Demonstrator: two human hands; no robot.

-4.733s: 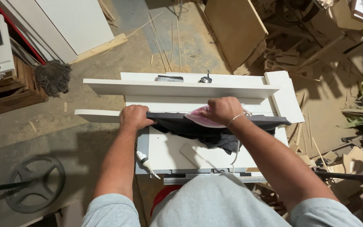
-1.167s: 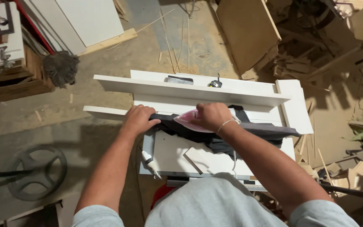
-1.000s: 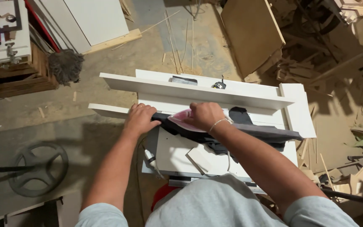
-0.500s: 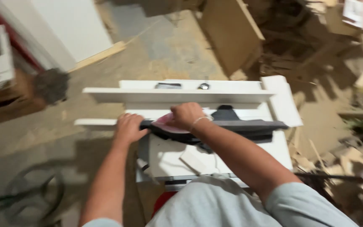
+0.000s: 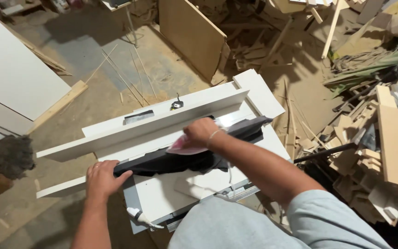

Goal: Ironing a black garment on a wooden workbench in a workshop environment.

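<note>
Right at the centre, the right hand (image 5: pixel 200 133) presses down on a pink, flat-soled iron (image 5: pixel 184 146), fingers curled over its top, and the iron sits on a long dark grey cloth (image 5: pixel 180 159) laid along the edge of a narrow white board (image 5: pixel 65 186). The cloth looks soft and creased, bunched under the wrist and trailing off past the hand to the right; it lies between the iron's sole and the board, probably to shield the white face from heat. The left hand (image 5: pixel 101 177) clamps the near end of that cloth and board, fingers wrapped over the top and thumb tucked towards the person, which seems to keep the strip from sliding. Beyond the knuckles of the right hand, a long white L-shaped panel (image 5: pixel 162 120) stands on edge, smooth and matt, with a small black hardware piece (image 5: pixel 176 104) perched on top. Under both hands lies a flat white worktop slab (image 5: pixel 171 193), glossy, with a pale offcut on it. Below the left wrist a white plug and cable (image 5: pixel 139 216) dangle at the slab's corner. Far right of the right forearm, a heap of raw wooden offcuts (image 5: pixel 383 138) sprawls, rough and blocky. Left of the left hand, the dusty concrete floor (image 5: pixel 33 212) spreads out.
</note>
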